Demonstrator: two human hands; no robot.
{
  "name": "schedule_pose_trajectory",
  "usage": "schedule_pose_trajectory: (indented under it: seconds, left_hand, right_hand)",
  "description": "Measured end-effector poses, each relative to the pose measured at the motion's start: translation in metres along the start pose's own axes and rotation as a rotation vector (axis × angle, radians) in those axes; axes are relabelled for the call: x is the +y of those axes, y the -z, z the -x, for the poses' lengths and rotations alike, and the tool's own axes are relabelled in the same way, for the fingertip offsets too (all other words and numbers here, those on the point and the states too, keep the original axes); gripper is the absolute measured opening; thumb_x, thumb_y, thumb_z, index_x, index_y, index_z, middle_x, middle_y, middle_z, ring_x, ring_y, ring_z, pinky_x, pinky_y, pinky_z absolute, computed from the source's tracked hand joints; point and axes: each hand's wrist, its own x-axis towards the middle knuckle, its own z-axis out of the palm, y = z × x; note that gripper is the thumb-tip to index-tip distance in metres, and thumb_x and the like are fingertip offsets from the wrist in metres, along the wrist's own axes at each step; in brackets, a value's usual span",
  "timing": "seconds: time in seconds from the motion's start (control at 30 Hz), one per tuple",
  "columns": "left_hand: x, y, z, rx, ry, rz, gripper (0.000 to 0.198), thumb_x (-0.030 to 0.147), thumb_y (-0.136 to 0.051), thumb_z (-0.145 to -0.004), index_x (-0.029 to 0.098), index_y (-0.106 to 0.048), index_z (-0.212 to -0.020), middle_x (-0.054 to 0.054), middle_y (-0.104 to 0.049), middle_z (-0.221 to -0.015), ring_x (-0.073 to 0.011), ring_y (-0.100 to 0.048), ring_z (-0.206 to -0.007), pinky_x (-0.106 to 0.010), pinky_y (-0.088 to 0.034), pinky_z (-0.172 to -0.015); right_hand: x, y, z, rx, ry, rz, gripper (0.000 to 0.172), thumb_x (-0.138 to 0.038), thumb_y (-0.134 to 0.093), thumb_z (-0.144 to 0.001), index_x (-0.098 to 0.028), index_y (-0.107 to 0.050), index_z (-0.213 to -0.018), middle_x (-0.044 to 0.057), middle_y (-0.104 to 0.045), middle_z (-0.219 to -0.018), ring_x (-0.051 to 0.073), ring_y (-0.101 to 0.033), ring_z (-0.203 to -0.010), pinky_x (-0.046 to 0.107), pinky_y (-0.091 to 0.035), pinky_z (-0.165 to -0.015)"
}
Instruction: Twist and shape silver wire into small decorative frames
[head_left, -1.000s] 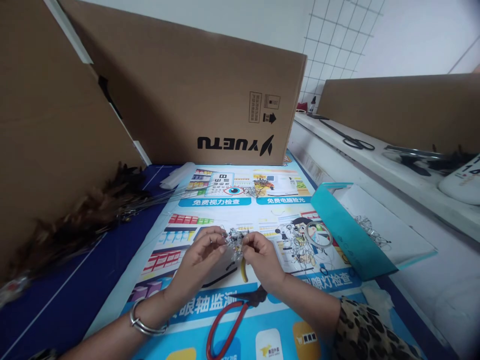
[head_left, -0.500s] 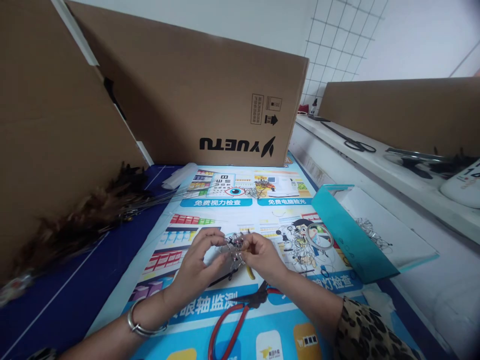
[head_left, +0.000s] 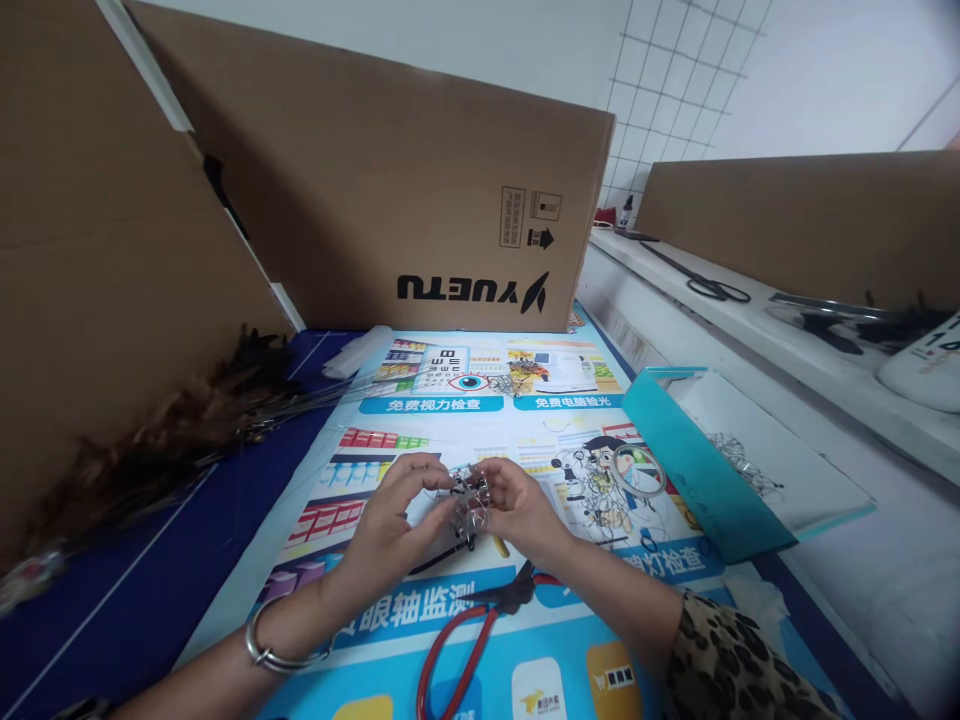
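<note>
My left hand (head_left: 397, 520) and my right hand (head_left: 517, 510) meet over a printed poster (head_left: 465, 430) on the table. Both pinch a small tangle of thin silver wire pieces (head_left: 471, 495) held between their fingertips. A silver bangle (head_left: 274, 650) sits on my left wrist; a leopard-print sleeve (head_left: 735, 665) covers my right forearm. Just below the hands lie red-handled scissors (head_left: 465, 640) and a yellow-handled tool (head_left: 496, 545), partly hidden by my right hand.
A teal box lid (head_left: 697, 470) holding loose wire pieces stands right of the hands, with a roll of clear tape (head_left: 639, 468) beside it. Dark feathers (head_left: 172, 430) lie at the left. Cardboard boxes (head_left: 390, 190) wall the back and left. Black scissors (head_left: 705, 280) rest on the white ledge.
Both hands have shifted slightly down and closer together, turning the wire tangle between the fingers. Nothing else has moved.
</note>
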Motion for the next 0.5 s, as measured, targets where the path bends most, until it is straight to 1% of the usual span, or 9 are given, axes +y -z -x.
schedule_pose_trajectory:
  seconds: [0.07, 0.13, 0.23, 0.33, 0.4, 0.5]
  left_hand:
    - [0.0015, 0.0007, -0.0008, -0.003, 0.004, -0.004, 0.008, 0.018, -0.055, -0.079, 0.020, -0.055, -0.087, -0.005, -0.053, -0.094, -0.0192, -0.050, -0.095, -0.034, -0.041, -0.084]
    - [0.0031, 0.0008, -0.0014, -0.010, 0.015, 0.001, 0.007, 0.018, -0.055, -0.079, 0.020, -0.056, -0.086, -0.005, -0.053, -0.093, -0.0191, -0.051, -0.093, -0.033, -0.042, -0.082]
    - [0.0045, -0.0006, -0.0016, -0.028, 0.038, 0.018, 0.006, 0.019, -0.055, -0.079, 0.019, -0.056, -0.085, -0.005, -0.054, -0.093, -0.0190, -0.052, -0.092, -0.033, -0.044, -0.080]
    - [0.0035, -0.0031, -0.0008, -0.075, 0.041, 0.041, 0.008, 0.020, -0.055, -0.079, 0.020, -0.057, -0.086, -0.006, -0.055, -0.094, -0.0190, -0.053, -0.091, -0.034, -0.046, -0.080]
    - [0.0010, -0.0047, -0.0001, -0.097, 0.045, 0.058, 0.010, 0.020, -0.055, -0.079, 0.021, -0.058, -0.088, -0.006, -0.055, -0.096, -0.0194, -0.053, -0.093, -0.033, -0.047, -0.079]
    - [-0.0051, -0.0058, 0.0002, -0.063, 0.064, 0.101, 0.015, 0.018, -0.053, -0.079, 0.021, -0.059, -0.092, -0.007, -0.055, -0.101, -0.0195, -0.053, -0.094, -0.030, -0.051, -0.073]
  right_hand:
    - [0.0009, 0.0005, -0.0002, -0.016, -0.037, -0.058, 0.047, -0.021, -0.075, -0.059, -0.021, -0.053, -0.100, 0.002, -0.057, -0.096, 0.013, -0.059, -0.077, 0.027, -0.048, -0.071]
    - [0.0011, -0.0002, -0.0005, -0.006, -0.078, -0.085, 0.043, -0.026, -0.075, -0.059, -0.020, -0.055, -0.098, 0.001, -0.059, -0.090, 0.012, -0.058, -0.071, 0.025, -0.048, -0.062]
    - [0.0000, -0.0034, -0.0013, 0.072, -0.091, -0.075, 0.035, -0.028, -0.073, -0.061, -0.019, -0.057, -0.090, -0.001, -0.059, -0.076, 0.010, -0.056, -0.062, 0.022, -0.046, -0.053]
    - [-0.0014, -0.0064, -0.0018, 0.142, -0.056, -0.063, 0.025, -0.024, -0.072, -0.061, -0.018, -0.056, -0.079, -0.004, -0.056, -0.064, 0.009, -0.052, -0.054, 0.021, -0.043, -0.051]
    - [-0.0012, -0.0062, -0.0020, 0.150, -0.049, -0.064, 0.020, -0.023, -0.070, -0.062, -0.018, -0.054, -0.073, -0.006, -0.053, -0.059, 0.008, -0.050, -0.050, 0.021, -0.042, -0.048]
    - [0.0009, -0.0022, -0.0024, 0.145, -0.069, -0.085, 0.015, -0.024, -0.066, -0.066, -0.018, -0.053, -0.069, -0.005, -0.053, -0.056, 0.009, -0.050, -0.047, 0.022, -0.043, -0.048]
